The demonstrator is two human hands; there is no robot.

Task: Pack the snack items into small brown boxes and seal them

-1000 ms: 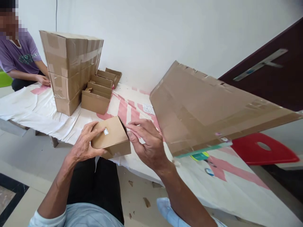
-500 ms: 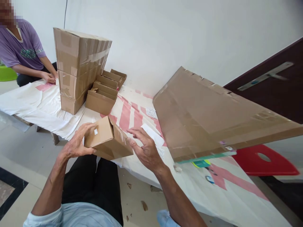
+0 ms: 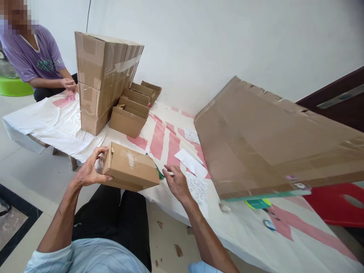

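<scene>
A small closed cardboard carton (image 3: 133, 172) is held level over the table's near edge, above my lap. My left hand (image 3: 91, 168) grips its left end, thumb on the near side and fingers over the top edge. A torn-looking pale patch marks the carton's taped top. Just off its right end is my right hand (image 3: 176, 182), fingers loosely bent and apart, with nothing visible in them. Partly hidden behind that end lies a green object (image 3: 160, 173) whose kind I cannot make out.
Stacked taped cartons (image 3: 91, 76) and open boxes (image 3: 129, 119) stand at the back left. A large cardboard sheet (image 3: 256, 140) leans at the right. Papers (image 3: 192, 163) and a tape roll (image 3: 269, 225) lie on the cloth. A co-worker (image 3: 47, 60) sits far left beside the table.
The carton has been turned, so its long taped face now shows instead of the labelled end. My right hand has moved away from the carton, and the green object has come into view.
</scene>
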